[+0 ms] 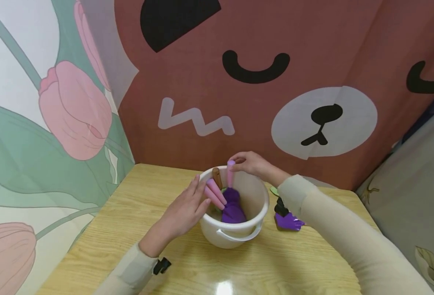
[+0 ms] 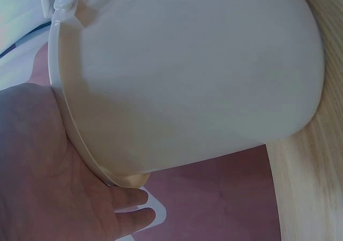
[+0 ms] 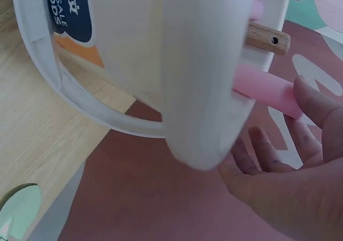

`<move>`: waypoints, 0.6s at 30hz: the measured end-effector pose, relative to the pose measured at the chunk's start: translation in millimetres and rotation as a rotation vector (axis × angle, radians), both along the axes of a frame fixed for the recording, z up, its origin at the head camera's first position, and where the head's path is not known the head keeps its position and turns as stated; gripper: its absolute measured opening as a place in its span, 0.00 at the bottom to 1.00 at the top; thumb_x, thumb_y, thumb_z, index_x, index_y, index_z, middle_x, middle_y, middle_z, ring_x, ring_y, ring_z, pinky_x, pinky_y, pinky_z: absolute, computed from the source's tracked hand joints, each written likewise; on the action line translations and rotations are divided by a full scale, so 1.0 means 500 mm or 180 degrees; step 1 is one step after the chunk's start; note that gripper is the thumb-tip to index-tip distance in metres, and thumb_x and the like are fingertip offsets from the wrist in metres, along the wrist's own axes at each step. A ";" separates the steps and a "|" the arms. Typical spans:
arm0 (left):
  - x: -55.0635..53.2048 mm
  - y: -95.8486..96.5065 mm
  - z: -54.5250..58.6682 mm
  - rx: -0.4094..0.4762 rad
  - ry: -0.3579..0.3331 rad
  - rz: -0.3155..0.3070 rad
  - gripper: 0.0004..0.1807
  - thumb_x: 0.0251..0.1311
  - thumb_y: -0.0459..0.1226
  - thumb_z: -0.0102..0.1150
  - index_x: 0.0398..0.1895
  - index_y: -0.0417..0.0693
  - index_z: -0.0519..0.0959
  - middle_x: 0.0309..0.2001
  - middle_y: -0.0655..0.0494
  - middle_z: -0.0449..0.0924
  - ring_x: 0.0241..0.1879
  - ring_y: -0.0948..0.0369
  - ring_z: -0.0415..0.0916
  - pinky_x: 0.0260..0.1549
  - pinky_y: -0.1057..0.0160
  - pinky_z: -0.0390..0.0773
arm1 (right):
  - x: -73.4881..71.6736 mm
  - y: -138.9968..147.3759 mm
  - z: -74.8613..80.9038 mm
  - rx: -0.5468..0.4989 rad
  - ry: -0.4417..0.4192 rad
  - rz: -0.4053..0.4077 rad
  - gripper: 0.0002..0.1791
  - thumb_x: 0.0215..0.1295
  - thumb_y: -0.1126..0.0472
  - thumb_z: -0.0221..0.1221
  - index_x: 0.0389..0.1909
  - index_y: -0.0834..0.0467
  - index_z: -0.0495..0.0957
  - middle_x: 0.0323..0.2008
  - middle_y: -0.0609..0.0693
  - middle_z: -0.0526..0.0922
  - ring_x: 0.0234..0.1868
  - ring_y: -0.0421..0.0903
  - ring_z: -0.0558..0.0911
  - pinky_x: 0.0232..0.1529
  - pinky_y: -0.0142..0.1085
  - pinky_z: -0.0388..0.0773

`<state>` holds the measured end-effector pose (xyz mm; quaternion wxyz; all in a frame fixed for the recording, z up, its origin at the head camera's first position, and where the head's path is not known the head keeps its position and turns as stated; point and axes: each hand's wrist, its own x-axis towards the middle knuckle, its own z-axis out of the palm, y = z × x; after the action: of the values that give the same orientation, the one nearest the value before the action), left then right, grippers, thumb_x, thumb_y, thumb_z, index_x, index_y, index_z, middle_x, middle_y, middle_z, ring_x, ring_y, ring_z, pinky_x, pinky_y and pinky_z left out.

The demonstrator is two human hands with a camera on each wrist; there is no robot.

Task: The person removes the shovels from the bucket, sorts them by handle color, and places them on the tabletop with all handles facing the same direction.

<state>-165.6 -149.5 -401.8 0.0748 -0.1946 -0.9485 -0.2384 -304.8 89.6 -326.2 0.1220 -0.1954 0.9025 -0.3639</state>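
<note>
The right hand [image 1: 253, 164] is pinching a pink cylindrical handle [image 1: 230, 177] standing in a round white plastic bucket [image 1: 217, 237] between both hands; the bucket is hiding its lower end in the right wrist view. The left hand [image 1: 183, 209] is resting extended fingers against the bucket. Right of both, a black device [image 1: 281, 207] is partly covering a purple object [image 1: 288, 222].

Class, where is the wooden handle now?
In the head view, the wooden handle leans inside the white bucket by its far rim, left of the pink handle the right hand pinches.
</note>
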 end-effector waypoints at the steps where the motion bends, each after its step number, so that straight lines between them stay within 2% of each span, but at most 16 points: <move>1: 0.000 0.000 0.000 0.0006 0.0008 -0.0002 0.37 0.79 0.55 0.34 0.82 0.46 0.47 0.82 0.42 0.36 0.76 0.41 0.53 0.73 0.43 0.60 | 0.000 0.004 0.003 -0.0011 0.0038 -0.0016 0.20 0.69 0.54 0.65 0.59 0.56 0.81 0.61 0.57 0.81 0.63 0.56 0.77 0.62 0.48 0.75; 6: 0.001 0.000 0.000 -0.0010 0.0031 -0.0003 0.38 0.79 0.55 0.34 0.82 0.45 0.46 0.82 0.42 0.36 0.76 0.41 0.52 0.73 0.44 0.59 | 0.005 0.019 0.022 -0.0067 0.0120 -0.0147 0.21 0.68 0.50 0.65 0.59 0.52 0.80 0.61 0.55 0.81 0.63 0.55 0.77 0.62 0.49 0.76; 18: 0.004 0.002 0.002 -0.0020 -0.0029 -0.0014 0.39 0.79 0.57 0.32 0.82 0.44 0.43 0.82 0.43 0.34 0.77 0.42 0.49 0.73 0.43 0.58 | 0.011 0.034 0.060 -0.0691 0.0285 -0.0441 0.24 0.69 0.45 0.64 0.61 0.51 0.78 0.62 0.54 0.79 0.66 0.54 0.74 0.66 0.54 0.70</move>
<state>-163.6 -148.6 -400.7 0.0692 -0.1959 -0.9492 -0.2364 -299.1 106.5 -296.1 0.0343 -0.1607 0.8737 -0.4579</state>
